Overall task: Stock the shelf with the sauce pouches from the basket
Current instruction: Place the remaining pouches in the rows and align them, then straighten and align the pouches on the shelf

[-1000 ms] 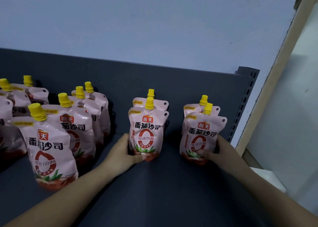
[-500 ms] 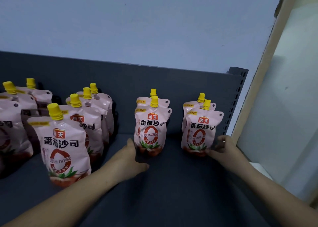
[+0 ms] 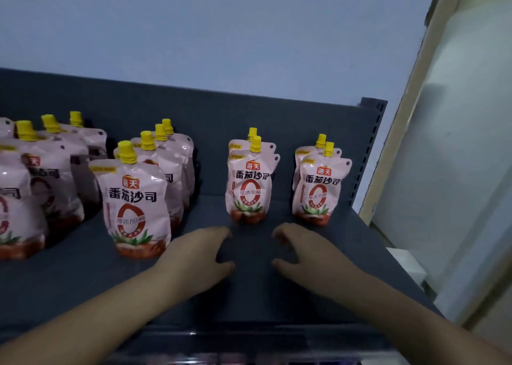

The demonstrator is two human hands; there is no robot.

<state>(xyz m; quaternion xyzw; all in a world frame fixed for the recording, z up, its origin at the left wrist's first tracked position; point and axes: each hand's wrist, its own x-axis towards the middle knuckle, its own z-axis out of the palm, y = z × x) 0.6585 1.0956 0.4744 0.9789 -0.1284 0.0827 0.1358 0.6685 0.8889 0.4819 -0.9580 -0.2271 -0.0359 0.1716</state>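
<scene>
Pink sauce pouches with yellow caps stand upright in rows on the dark grey shelf point(image 3: 277, 295). A middle pair point(image 3: 250, 187) and a right pair point(image 3: 318, 190) each stand one behind the other. A larger-looking front pouch point(image 3: 134, 207) leads a row to the left, with several more pouches point(image 3: 41, 176) at the far left. My left hand point(image 3: 199, 254) hovers over the shelf just in front of the middle pair, fingers loosely curled, holding nothing. My right hand point(image 3: 302, 251) lies beside it, also empty, apart from the right pair. The basket is not in view.
The shelf's back panel point(image 3: 210, 115) rises behind the rows, and a slotted upright point(image 3: 368, 143) closes the right end. A pale wall point(image 3: 457, 171) and a cream frame point(image 3: 401, 115) stand to the right. Bare shelf surface lies in front of the middle and right pairs.
Both hands have let go of the middle and right front pouches and drawn back toward me, coming closer together. The two pouches stay standing where they were.
</scene>
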